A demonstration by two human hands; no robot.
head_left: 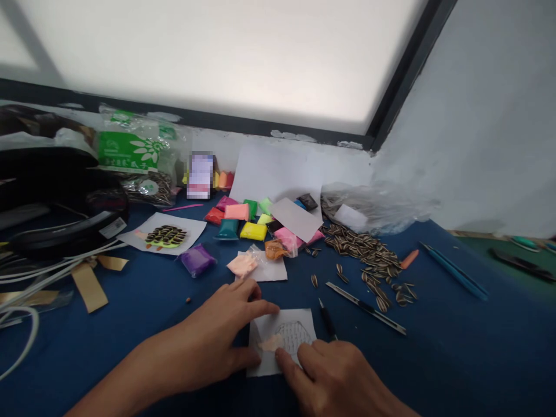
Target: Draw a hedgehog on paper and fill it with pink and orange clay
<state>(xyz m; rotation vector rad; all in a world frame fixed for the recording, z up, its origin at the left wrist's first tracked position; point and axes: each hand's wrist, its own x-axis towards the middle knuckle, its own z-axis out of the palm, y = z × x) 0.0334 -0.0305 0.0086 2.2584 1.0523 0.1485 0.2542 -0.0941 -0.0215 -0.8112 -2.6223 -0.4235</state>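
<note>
Peach clay [271,343] lay thin and uneven on a small paper sheet [259,324], at the left of a scale-patterned pencil outline [296,335], near the front of the blue tabletop [143,304]. The left hand [223,325] had its grip apart, thumb at the sheet's lower left and a forefinger by its upper edge. The right hand [333,370] put its forefinger at the clay's lower edge, its other fingers curled; whether its grip closed on anything, I could not tell.

Pressing seemed to be the step. Done well, it called for light, short strokes of the fingertip toward the drawn line, easing off near the edge so the clay neither tore nor smeared across the pencil. Firm left-hand contact mattered too, since so small a sheet would probably skid. The pen [326,319], just beside the paper's right edge, was best not nudged.
</note>
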